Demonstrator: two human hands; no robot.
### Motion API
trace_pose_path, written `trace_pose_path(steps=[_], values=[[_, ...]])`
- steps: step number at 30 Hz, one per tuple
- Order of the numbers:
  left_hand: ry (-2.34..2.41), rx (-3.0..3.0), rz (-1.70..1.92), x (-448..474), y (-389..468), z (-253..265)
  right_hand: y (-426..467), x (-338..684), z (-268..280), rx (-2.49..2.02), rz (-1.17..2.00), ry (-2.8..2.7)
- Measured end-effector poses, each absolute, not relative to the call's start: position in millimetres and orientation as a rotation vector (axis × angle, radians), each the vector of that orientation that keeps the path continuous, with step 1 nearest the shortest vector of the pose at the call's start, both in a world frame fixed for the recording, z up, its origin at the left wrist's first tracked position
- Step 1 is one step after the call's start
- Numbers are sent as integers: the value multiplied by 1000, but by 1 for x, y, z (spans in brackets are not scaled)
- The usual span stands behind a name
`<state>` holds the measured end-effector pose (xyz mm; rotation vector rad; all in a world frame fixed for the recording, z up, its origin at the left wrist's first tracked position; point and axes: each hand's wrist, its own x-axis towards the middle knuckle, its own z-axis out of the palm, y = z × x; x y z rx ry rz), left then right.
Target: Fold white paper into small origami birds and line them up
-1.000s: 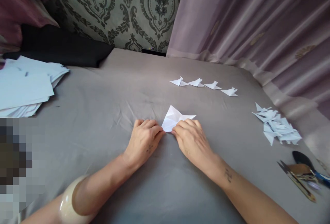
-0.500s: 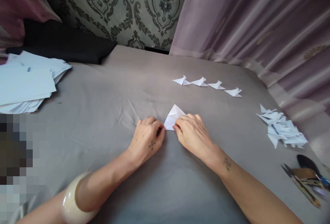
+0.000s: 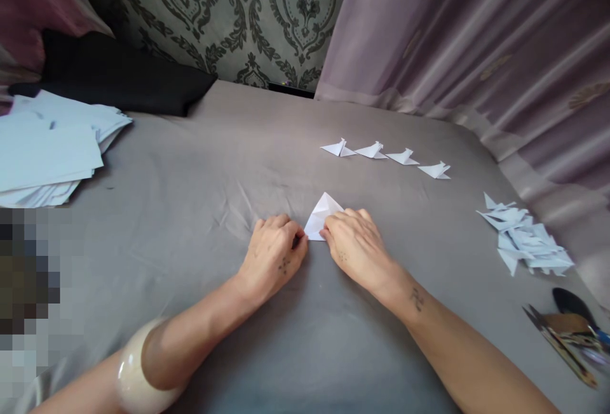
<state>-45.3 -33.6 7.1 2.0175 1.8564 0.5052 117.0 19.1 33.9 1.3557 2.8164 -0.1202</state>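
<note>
Right now a small piece of folded white paper lies on the grey cloth, between the two hands and touching both. The left hand is closed, thumb and forefinger pinching the paper's lower left corner. The right hand curls over the paper's right side, its fingers drawn in and gripping it along the lower edge — that side is mostly hidden beneath them. One point of the paper sticks up past the hands, away from the person. Beyond it, four folded paper birds sit in a row, and a pile of folded white papers lies to the right, with some tools nearer the person. Far to the left is a stack of loose sheets — black fabric lies just behind it. A pale bangle circles the left arm.
</note>
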Motion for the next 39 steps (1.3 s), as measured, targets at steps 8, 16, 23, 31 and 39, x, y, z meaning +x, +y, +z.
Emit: trace_pose_path(steps=[8, 16, 23, 31, 39], values=[[1877, 2030, 452, -47, -34, 3, 22, 113, 34, 1380, -145, 2757], [1793, 1754, 584, -59, -27, 6, 24, 110, 41, 1351, -180, 2711], [1410, 2126, 936, -52, -33, 2, 26, 108, 44, 1329, -203, 2672], [1357, 2540, 516, -37, -38, 0, 25, 111, 50, 1361, -286, 2695], [1342, 2791, 344, -36, -39, 5, -11, 156, 42, 2370, -781, 2864]])
